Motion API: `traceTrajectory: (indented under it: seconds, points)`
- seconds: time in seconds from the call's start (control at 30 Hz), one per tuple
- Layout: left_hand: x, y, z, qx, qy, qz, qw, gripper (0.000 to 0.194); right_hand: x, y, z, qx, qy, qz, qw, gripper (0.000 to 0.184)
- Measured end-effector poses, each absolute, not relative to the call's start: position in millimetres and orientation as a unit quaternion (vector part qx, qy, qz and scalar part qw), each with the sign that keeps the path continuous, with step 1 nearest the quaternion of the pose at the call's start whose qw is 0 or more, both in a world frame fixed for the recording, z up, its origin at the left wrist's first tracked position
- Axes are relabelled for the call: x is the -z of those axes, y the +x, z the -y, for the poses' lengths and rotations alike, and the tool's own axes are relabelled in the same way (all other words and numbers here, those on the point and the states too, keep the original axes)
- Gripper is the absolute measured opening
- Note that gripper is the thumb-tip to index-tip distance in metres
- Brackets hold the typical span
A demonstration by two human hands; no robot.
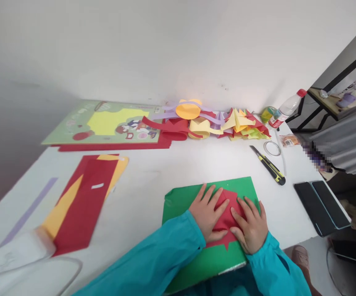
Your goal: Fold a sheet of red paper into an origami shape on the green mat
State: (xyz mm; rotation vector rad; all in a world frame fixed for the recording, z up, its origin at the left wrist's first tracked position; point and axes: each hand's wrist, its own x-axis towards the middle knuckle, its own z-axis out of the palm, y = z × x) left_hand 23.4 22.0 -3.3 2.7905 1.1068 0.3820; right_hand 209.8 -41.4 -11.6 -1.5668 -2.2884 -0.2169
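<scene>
A folded piece of red paper [229, 198] lies on a green board [182, 198] near the table's front edge. My left hand [208, 213] rests on the paper's left side with its fingers spread. On the right side of the paper, my right hand [251, 226] also has its fingers apart, the fingertips touching the paper and board. Part of the red paper is covered by both hands. A pointed piece of it shows below them.
A black-and-yellow utility knife [268, 165] lies right of the board, beside a roll of tape [272, 148]. Red paper sheets [87, 201] lie at left. Folded paper pieces [241, 123] and a plastic bottle [285, 110] stand along the wall. A folding phone [321, 207] is at right.
</scene>
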Motion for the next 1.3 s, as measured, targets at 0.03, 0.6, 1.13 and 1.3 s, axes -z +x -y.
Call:
traceTrajectory:
  seconds: [0.03, 0.6, 1.13, 1.3]
  points:
    - [4, 23, -22, -0.125, 0.922, -0.364, 0.053, 0.074, 11, 210, 43, 0.083, -0.551, 0.809, 0.184, 0.037]
    - [9, 25, -18, -0.169, 0.932, -0.313, 0.068, 0.063, 9, 210, 60, 0.075, -0.615, 0.739, 0.263, 0.027]
    - [11, 25, -19, -0.193, 0.925, -0.322, 0.056, 0.055, 4, 181, 10, 0.086, -0.689, 0.703, 0.151, 0.042]
    - [12, 25, -21, -0.196, 0.922, -0.325, 0.082, 0.052, -1, 197, 19, 0.081, -0.696, 0.695, 0.159, 0.040]
